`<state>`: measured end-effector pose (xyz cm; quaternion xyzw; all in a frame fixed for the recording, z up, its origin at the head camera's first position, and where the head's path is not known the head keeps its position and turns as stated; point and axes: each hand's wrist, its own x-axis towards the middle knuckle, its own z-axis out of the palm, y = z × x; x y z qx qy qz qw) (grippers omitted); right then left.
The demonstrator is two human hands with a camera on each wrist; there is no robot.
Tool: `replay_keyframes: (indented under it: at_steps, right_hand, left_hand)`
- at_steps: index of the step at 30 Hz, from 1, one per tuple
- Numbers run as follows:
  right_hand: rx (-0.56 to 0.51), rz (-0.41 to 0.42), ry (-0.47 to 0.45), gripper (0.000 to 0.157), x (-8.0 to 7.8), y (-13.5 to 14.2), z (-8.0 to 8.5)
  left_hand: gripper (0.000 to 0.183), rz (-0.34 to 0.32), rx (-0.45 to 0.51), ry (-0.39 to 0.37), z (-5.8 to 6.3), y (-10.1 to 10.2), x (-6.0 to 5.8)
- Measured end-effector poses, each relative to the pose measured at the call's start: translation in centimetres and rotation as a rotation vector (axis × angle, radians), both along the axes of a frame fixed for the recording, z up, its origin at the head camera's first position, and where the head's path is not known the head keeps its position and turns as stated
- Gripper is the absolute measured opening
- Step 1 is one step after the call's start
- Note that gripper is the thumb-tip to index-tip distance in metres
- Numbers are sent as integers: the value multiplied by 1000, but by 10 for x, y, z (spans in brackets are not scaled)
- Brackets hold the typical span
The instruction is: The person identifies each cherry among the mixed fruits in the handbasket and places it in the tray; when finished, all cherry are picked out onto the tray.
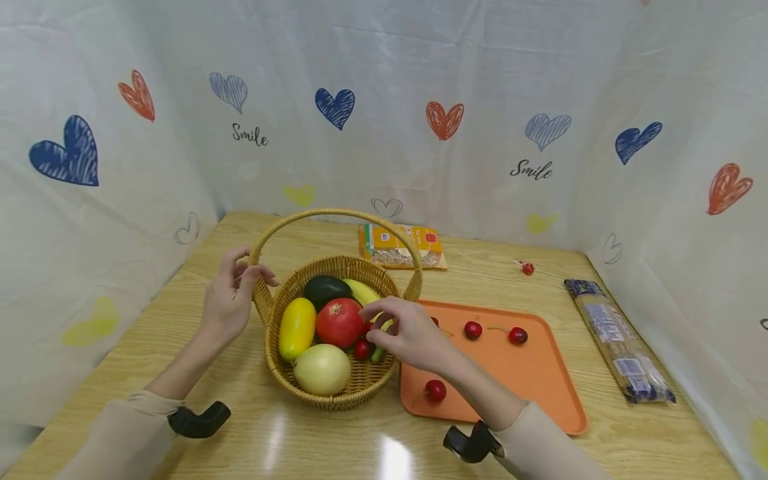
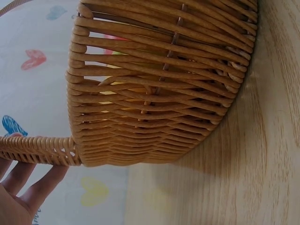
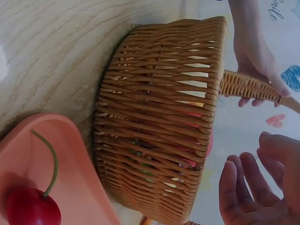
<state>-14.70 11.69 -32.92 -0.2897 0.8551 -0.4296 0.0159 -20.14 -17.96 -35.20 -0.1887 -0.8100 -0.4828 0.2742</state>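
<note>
A wicker basket (image 1: pixel 354 400) stands on the table, and my left hand (image 1: pixel 231 293) grips the left side of its arched handle (image 1: pixel 336 212). Inside lie a pomegranate (image 1: pixel 339 323), a yellow oval fruit (image 1: pixel 297 329), a pale round melon (image 1: pixel 322 369), a dark green avocado-like fruit (image 1: pixel 327 291), a banana (image 1: pixel 362 292) and red cherries (image 1: pixel 363 349). Above the basket's right side hovers my right hand (image 1: pixel 414 333), fingers loosely bent. The right wrist view shows nothing between its fingers (image 3: pixel 255 180). Several cherries (image 1: pixel 473 330) with stems lie on an orange tray (image 1: pixel 510 373), one partly behind that hand.
Behind the basket lies an orange packet of grain (image 1: pixel 405 247). A wrapped red lollipop (image 1: pixel 527 268) sits at the back right, and a long plastic package (image 1: pixel 618 340) lies along the right edge. A white curtain with hearts (image 1: pixel 390 133) encloses the table.
</note>
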Motion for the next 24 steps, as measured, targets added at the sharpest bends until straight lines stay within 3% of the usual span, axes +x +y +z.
replay_keyframes:
  at_steps: [9,14,17,24]
  right_hand:
    - [12,-20,28,25,-5,2,-5]
    - [75,-30,13,25,-8,-1,-12]
    - [167,-57,37,25,-9,-6,-15]
    - [487,-135,177,24,-8,-18,-17]
  left_hand:
    - [25,-2,-6,-22,1,0,1]
    - [26,4,7,-26,1,1,1]
    - [26,0,-3,-20,0,1,-1]
    - [26,0,-2,-27,1,0,0]
